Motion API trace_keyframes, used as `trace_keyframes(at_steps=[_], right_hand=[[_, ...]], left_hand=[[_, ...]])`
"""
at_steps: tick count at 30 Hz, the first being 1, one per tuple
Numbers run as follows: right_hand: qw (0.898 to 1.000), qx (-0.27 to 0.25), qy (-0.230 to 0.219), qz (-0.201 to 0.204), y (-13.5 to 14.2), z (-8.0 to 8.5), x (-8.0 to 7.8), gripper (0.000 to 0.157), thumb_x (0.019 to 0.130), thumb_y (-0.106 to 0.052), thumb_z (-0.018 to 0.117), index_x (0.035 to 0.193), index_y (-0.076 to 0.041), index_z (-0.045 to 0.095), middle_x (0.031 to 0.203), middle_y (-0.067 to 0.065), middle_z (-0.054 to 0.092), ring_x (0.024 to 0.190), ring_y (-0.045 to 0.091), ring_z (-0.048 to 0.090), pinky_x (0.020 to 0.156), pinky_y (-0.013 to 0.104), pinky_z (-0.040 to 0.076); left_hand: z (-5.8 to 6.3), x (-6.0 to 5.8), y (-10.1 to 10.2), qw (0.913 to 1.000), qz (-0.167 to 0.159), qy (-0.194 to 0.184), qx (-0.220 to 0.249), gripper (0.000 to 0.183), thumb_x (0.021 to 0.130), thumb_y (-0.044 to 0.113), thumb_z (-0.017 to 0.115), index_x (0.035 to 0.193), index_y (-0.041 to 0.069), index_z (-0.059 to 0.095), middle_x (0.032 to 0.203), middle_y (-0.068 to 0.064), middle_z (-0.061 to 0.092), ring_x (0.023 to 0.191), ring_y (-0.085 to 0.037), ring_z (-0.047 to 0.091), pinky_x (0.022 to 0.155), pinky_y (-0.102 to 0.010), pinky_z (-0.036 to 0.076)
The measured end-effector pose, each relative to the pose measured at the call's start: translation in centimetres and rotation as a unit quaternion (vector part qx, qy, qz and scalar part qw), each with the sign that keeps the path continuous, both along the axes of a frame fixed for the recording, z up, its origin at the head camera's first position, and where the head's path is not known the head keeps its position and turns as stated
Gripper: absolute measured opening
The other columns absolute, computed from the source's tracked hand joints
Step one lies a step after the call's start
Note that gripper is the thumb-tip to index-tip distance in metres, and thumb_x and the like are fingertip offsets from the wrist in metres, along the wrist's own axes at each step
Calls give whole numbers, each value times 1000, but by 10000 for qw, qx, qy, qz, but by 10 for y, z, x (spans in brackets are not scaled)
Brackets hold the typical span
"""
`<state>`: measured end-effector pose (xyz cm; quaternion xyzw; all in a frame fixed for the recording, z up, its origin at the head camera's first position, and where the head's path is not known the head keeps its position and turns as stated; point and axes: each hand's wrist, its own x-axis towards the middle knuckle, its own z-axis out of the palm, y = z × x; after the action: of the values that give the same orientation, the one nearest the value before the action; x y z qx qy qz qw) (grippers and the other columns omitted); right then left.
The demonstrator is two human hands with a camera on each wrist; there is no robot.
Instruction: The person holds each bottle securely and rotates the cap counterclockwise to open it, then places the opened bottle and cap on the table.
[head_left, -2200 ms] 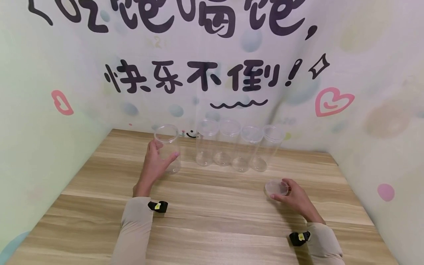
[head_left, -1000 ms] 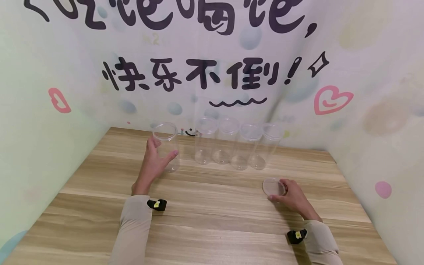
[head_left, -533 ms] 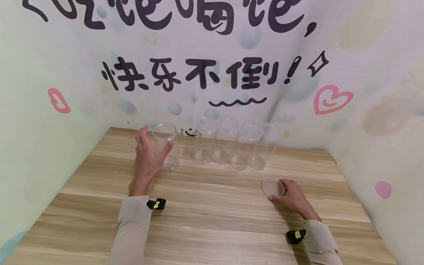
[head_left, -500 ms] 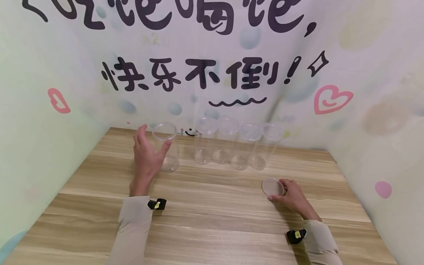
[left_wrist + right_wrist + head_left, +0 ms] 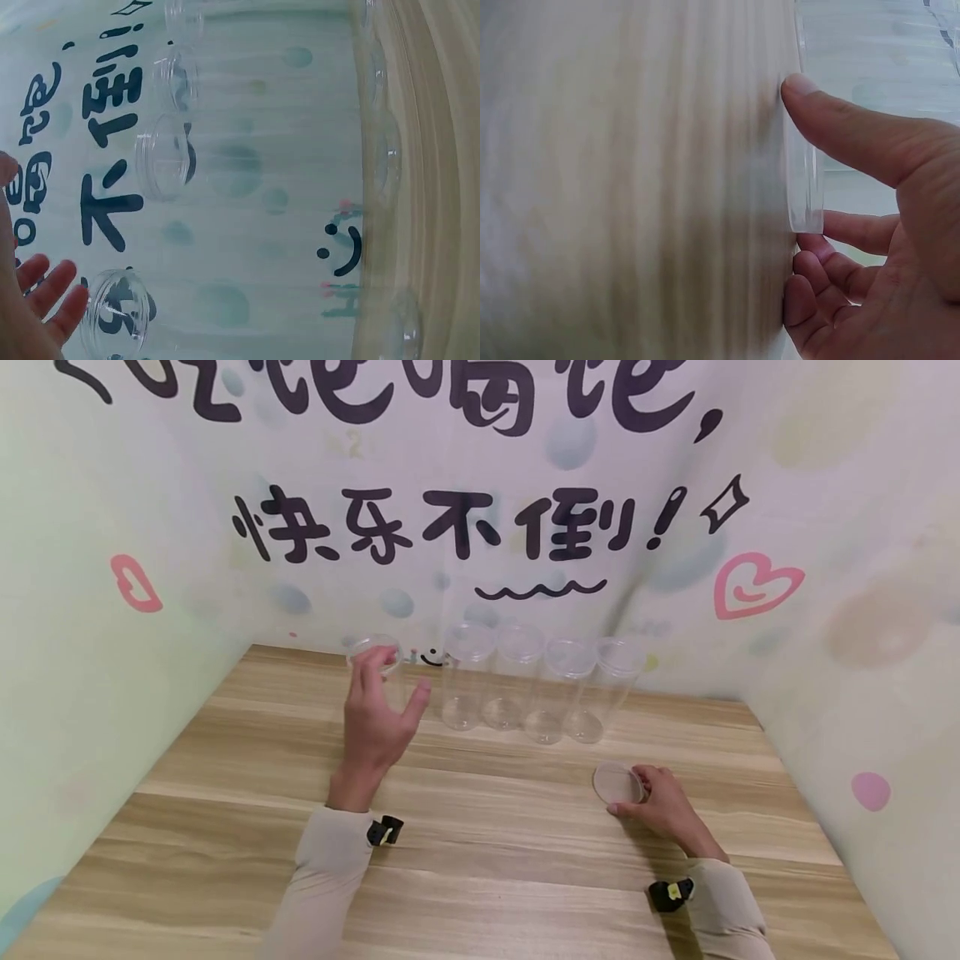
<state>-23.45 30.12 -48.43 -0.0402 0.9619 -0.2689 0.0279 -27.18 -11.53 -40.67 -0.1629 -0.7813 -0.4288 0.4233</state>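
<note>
A clear plastic jar (image 5: 394,693) stands upright at the back left of the table. My left hand (image 5: 378,718) is raised in front of it, fingers bent loosely over the rim and thumb spread to the right. In the left wrist view those fingers (image 5: 52,300) are beside the jar's round rim (image 5: 120,315); whether they touch it I cannot tell. Further right, my right hand (image 5: 667,810) pinches a clear round lid (image 5: 618,784) by its edge between thumb and fingers. The right wrist view shows this lid (image 5: 806,191) edge-on, low against the table.
Several more tall clear jars (image 5: 462,693) stand upright side by side against the back wall, right of the first jar. The wood-patterned table (image 5: 480,877) is enclosed by printed walls (image 5: 420,602) at the back and both sides.
My left hand has let go of the jar's side, drawn off to the left, then moved right and up to the rim. The right hand with the lid has tilted slightly and then stayed put.
</note>
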Motion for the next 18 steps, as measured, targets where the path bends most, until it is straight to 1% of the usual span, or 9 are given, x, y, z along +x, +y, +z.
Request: trace_keyframes(at_steps=[2, 4, 6, 9, 11, 12, 14, 18], right_hand=[[10000, 11, -23, 7, 0, 0, 1, 84, 73, -33, 88, 130, 15, 50, 115, 33, 53, 103, 42, 55, 86, 54, 50], [10000, 40, 9, 29, 0, 1, 0, 85, 73, -34, 88, 130, 15, 49, 116, 33, 53, 104, 43, 55, 86, 55, 49], [10000, 72, 35, 26, 0, 2, 0, 85, 73, -35, 88, 130, 15, 49, 116, 33, 53, 104, 43, 55, 87, 55, 49], [9999, 102, 43, 15, 0, 4, -1, 87, 72, -36, 88, 130, 16, 49, 115, 33, 53, 104, 44, 55, 86, 55, 49], [9999, 114, 48, 4, 0, 4, -1, 89, 72, -37, 89, 131, 16, 49, 115, 33, 54, 104, 43, 55, 86, 54, 50], [9999, 112, 50, 2, 0, 4, -1, 89, 71, -37, 89, 131, 16, 49, 115, 33, 54, 104, 44, 55, 86, 55, 49], [9999, 100, 51, -5, 0, 4, 0, 90, 71, -38, 89, 131, 16, 49, 115, 33, 54, 104, 43, 55, 87, 55, 49], [10000, 81, 30, -29, -1, 4, 1, 90, 70, -38, 89, 130, 16, 49, 115, 33, 54, 104, 43, 55, 87, 54, 49]], left_hand=[[-2, 0, 4, 9974, -414, -586, -88, 56, 90, 25, 69, 135, -2, 48, 130, -17, 53, 116, -30, 54, 91, -46, 51], [-4, -1, 7, 9887, -767, -1271, -206, 62, 92, 29, 68, 142, 3, 43, 137, -15, 50, 118, -30, 54, 91, -47, 51], [-5, -3, 11, 9744, -1058, -1964, -284, 71, 94, 36, 67, 150, 8, 34, 144, -13, 45, 120, -34, 53, 93, -51, 51], [-5, -9, 20, 9503, -1324, -2797, -327, 88, 92, 48, 66, 157, 15, 17, 157, -14, 31, 133, -39, 45, 102, -58, 44], [-6, -13, 26, 9371, -1408, -3184, -267, 98, 90, 55, 66, 159, 19, 7, 162, -15, 22, 141, -41, 36, 107, -61, 37], [-6, -15, 29, 9324, -1400, -3325, -210, 102, 88, 57, 66, 159, 20, 2, 163, -14, 17, 144, -40, 31, 110, -61, 33], [-7, -18, 34, 9274, -1346, -3490, -66, 107, 87, 56, 68, 159, 20, -2, 165, -14, 9, 147, -40, 24, 114, -60, 29], [-12, -26, 41, 9204, -1180, -3722, 184, 112, 85, 54, 72, 159, 19, -6, 166, -15, 3, 147, -42, 21, 115, -58, 27]])
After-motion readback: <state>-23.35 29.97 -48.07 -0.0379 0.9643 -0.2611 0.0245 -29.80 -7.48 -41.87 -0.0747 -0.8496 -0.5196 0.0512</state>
